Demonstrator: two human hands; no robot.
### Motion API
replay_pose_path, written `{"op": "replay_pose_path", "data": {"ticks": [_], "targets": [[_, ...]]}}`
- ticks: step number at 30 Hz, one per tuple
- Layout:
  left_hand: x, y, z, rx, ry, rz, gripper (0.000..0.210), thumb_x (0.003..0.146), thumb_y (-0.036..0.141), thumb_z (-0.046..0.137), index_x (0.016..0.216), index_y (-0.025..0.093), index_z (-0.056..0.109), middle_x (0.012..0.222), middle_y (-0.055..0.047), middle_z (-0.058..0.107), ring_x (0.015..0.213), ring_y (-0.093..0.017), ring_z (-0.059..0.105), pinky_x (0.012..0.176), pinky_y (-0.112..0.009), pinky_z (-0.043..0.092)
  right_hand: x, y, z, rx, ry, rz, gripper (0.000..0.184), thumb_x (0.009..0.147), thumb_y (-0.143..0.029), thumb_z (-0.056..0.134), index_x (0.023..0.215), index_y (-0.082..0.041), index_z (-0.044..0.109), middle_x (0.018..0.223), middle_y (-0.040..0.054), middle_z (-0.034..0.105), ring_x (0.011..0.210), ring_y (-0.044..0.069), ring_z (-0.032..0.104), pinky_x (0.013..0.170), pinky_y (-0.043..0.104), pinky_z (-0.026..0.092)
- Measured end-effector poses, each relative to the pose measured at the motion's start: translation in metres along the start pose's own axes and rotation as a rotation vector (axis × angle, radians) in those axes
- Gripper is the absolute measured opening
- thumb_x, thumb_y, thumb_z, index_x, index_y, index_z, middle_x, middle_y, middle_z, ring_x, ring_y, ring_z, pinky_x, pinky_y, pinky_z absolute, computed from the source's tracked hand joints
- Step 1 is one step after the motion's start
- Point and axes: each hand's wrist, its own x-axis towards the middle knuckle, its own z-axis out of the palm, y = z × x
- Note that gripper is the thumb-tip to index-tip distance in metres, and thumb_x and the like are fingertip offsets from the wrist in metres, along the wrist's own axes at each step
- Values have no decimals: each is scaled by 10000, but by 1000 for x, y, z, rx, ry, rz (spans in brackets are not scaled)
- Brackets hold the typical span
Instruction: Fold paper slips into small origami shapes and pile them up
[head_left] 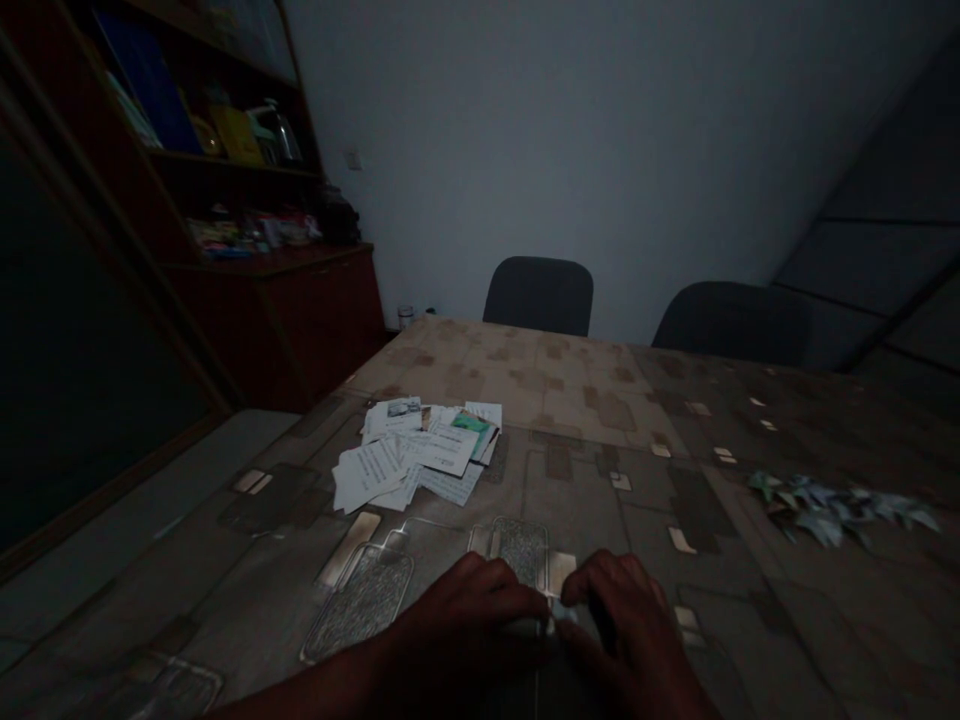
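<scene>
Lying beyond hands — cards, folded papers

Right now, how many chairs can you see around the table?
2: one chair back beyond the table, near mid-picture; the second chair back to its right. Others may be hidden.

One head-worn view, forward and down

The table is viewed from above at close range, with the wall faced beyond. The left hand and right hand are framed closest, at bottom centre; the chairs are seen farther off.
</scene>
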Motion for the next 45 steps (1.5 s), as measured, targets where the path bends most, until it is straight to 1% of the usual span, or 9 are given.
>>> {"op": "replay_pose_path", "data": {"ticks": [4, 10, 15, 21, 25, 32, 35, 41, 45], "targets": [[-2, -1, 2, -32, 9, -26, 191, 957, 241, 565, 1140, 283, 600, 1013, -11, 636, 888, -166, 550, 758, -281, 421, 0, -7, 3, -36, 62, 62, 228, 733, -161, 748, 816, -238, 550, 822, 0, 602, 827, 249, 542, 737, 361, 393], [-1, 0, -1, -113, 2, -115, 221, 952, 287, 575, 1173, 278, 583, 995, -12, 641, 885, -171, 563, 777, -282, 421, 4, 1, -4, 61, -63, 89, 142, 790, -193, 676, 826, -234, 546, 843, 5, 606, 836, 247, 543, 722, 354, 395], [5, 2, -1, -201, -1, -217, 248, 894, 339, 659, 1126, 272, 605, 945, 1, 655, 856, -175, 582, 747, -274, 410, 6, 6, -9, 76, -84, 61, 121, 805, -184, 655, 835, -228, 546, 857, 6, 605, 870, 252, 546, 748, 369, 399], [4, -2, 6, -169, 50, -195, 237, 863, 342, 698, 1068, 250, 623, 910, 1, 665, 823, -172, 584, 739, -277, 396, 3, 19, -5, -42, -9, -309, 185, 887, -180, 627, 1046, -264, 587, 917, 15, 628, 844, 209, 563, 751, 334, 399], [1, -4, 6, -158, 46, -164, 249, 892, 343, 663, 1121, 266, 601, 915, 4, 667, 834, -170, 590, 729, -273, 395, 5, 24, -3, -200, 118, -477, 132, 874, -156, 655, 942, -267, 637, 795, -9, 635, 734, 178, 543, 714, 327, 361], [-2, -3, 12, -153, 106, -195, 199, 877, 367, 672, 1025, 244, 624, 873, 5, 665, 810, -167, 594, 711, -268, 412, 8, 12, -20, -116, -68, -320, 77, 869, -233, 685, 922, -288, 694, 843, 7, 640, 810, 199, 575, 707, 324, 393], [0, -3, 11, -82, 109, -135, 180, 890, 356, 659, 1022, 243, 611, 837, 15, 652, 770, -153, 583, 689, -265, 403, 10, 11, -20, -64, -132, -246, 62, 856, -217, 693, 895, -263, 708, 852, 21, 629, 833, 215, 577, 717, 341, 414], [13, 6, -3, 204, 14, 56, 21, 955, 241, 565, 966, 235, 581, 845, 16, 638, 717, -129, 544, 623, -257, 370, 14, 9, -19, -23, -181, -140, 151, 787, -143, 731, 869, -269, 735, 866, 22, 639, 868, 232, 571, 751, 370, 417], [16, 14, -6, 324, -43, 62, 38, 930, 224, 604, 930, 229, 567, 853, 22, 615, 716, -132, 528, 610, -266, 360, 14, 4, -23, 4, -201, -101, 205, 768, -110, 719, 886, -276, 746, 880, 26, 644, 888, 235, 572, 768, 373, 416]]}}
